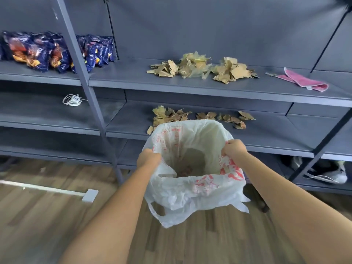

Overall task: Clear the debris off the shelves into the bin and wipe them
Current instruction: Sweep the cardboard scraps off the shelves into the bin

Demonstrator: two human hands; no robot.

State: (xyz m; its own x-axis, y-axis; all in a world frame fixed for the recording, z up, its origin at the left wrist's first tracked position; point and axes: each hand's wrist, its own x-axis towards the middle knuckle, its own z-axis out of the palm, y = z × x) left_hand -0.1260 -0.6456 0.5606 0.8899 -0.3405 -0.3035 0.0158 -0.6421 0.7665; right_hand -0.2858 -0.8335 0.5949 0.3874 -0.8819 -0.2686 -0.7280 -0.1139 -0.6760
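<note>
A white plastic bag with red print lines the bin and is stretched open in front of the grey shelves. My left hand grips its left rim and my right hand grips its right rim. Some brown scraps lie at the bag's bottom. Torn cardboard and plastic debris is piled on the upper shelf. More brown debris is scattered on the lower shelf, just behind the bag. A pink cloth lies on the upper shelf at the right.
Blue snack packets stand on the left shelf. A coiled white cable lies one shelf below. White shoes sit on the bottom shelf at right. A white cable cover runs across the wooden floor.
</note>
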